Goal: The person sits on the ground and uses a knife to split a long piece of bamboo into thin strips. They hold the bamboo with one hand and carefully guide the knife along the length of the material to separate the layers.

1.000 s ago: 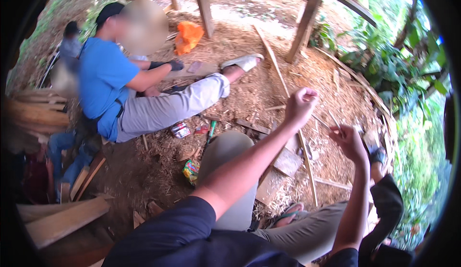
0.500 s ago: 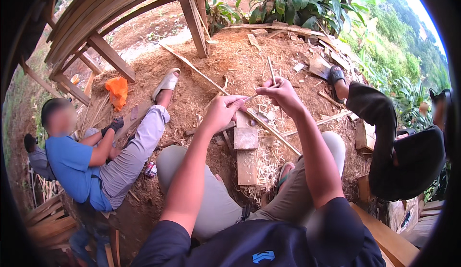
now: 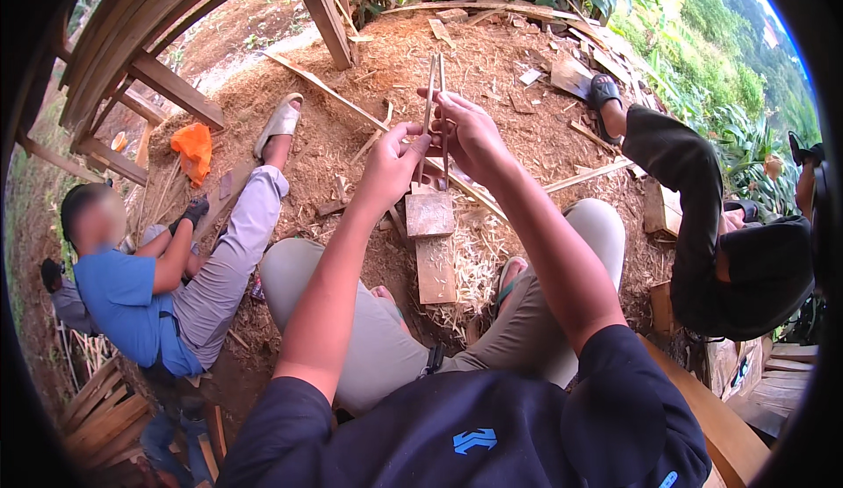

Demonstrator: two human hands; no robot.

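My left hand (image 3: 393, 156) pinches a thin wooden stick (image 3: 429, 93) between thumb and fingers. A second thin wooden stick (image 3: 443, 74) is in my right hand (image 3: 471, 137), its fingers partly stretched along it. The two sticks stand nearly parallel, close side by side, pointing away from me, with their lower ends reaching below my fingers. Under and nearer than my hands is a wooden block (image 3: 430, 216) between my knees, with a plank piece (image 3: 436, 273) in front of it. Pale shavings (image 3: 479, 264) lie around the block.
At left sits a person in a blue shirt (image 3: 118, 299) with gloved hands, near an orange cloth or bag (image 3: 193, 153). Another person's dark-trousered leg (image 3: 676, 154) is at right. A long thin strip (image 3: 316, 84) crosses the sawdust. A timber frame (image 3: 180, 89) stands far left.
My hands have come closer together. The sticks, held at differing angles before, now stand upright side by side. The whole view has shifted slightly.
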